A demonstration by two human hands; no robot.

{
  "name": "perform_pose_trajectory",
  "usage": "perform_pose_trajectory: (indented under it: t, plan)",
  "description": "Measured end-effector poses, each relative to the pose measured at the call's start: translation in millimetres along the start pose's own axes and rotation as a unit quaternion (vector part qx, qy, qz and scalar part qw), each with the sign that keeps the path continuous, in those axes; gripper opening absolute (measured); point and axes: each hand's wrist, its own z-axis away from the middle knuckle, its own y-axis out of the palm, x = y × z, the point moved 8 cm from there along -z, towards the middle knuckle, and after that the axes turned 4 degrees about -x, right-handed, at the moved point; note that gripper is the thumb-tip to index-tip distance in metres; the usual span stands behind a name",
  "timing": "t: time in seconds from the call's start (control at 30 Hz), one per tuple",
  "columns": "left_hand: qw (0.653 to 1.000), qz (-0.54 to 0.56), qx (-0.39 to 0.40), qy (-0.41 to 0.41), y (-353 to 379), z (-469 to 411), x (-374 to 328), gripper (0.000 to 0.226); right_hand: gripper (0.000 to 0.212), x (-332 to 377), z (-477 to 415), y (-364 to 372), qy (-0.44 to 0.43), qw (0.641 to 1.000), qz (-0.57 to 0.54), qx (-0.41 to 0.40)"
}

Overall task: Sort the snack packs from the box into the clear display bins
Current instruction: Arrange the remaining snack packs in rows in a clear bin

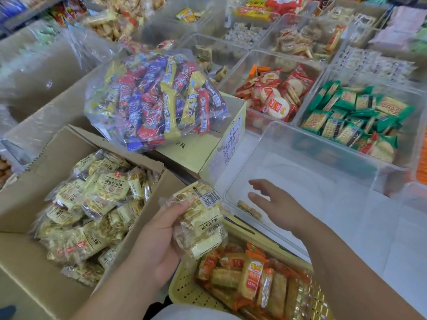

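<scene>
Nearest, at the bottom edge, a yellow basket of orange packs sits between the person's two forearms. Just above it the left hand grips a bunch of pale yellow snack packs, thumb across the top and fingers curled beneath. The bunch hangs over the basket's far edge, between the box and the bin. The right hand is flat and spread, holding nothing, and reaches into the near left part of a clear bin. That bin is almost bare: one small biscuit pack lies by its near wall, just beside the fingers.

To the left, the open cardboard box is full of more pale yellow packs. Behind it a clear bag of mixed sweets rests on a closed carton. Further right, other bins hold red packs and green packs.

The step in hand looks like moving the held bunch into the near-bare bin. To do it well, I judge the left hand should carry the bunch rightward over the bin's near rim and lower it before letting go. The loose, slippery wrappers could otherwise slide into the basket below. The right hand would do well to move aside or steady the bin, which looks light and may shift.
</scene>
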Motion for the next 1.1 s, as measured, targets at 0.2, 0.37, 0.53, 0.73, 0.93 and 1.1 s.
perform_pose_trajectory:
  t: [0.2, 0.37, 0.53, 0.73, 0.93, 1.1]
  plan:
    - [0.993, -0.115, 0.021, 0.024, 8, 6, 2, 0.048, 0.087, 76, 68, 29, -0.243, 0.965, 0.045, 0.088]
    - [0.974, -0.218, 0.037, 0.054, 17, 11, 1, 0.063, 0.071, 72, 71, 31, -0.224, 0.974, 0.028, 0.001]
    - [0.971, -0.229, 0.033, 0.059, 13, 11, -1, 0.045, 0.026, 43, 66, 6, -0.085, 0.967, -0.227, -0.075]
    - [0.958, -0.277, 0.025, 0.068, 11, 10, 0, 0.051, 0.046, 35, 70, 9, 0.027, 0.928, -0.368, -0.056]
    - [0.961, -0.263, 0.082, 0.020, 20, 10, 13, 0.038, 0.042, 44, 77, 38, 0.024, 0.940, -0.339, 0.017]
    - [0.975, -0.218, 0.035, -0.002, 11, 7, 13, 0.032, 0.075, 51, 82, 24, -0.079, 0.975, -0.183, -0.095]
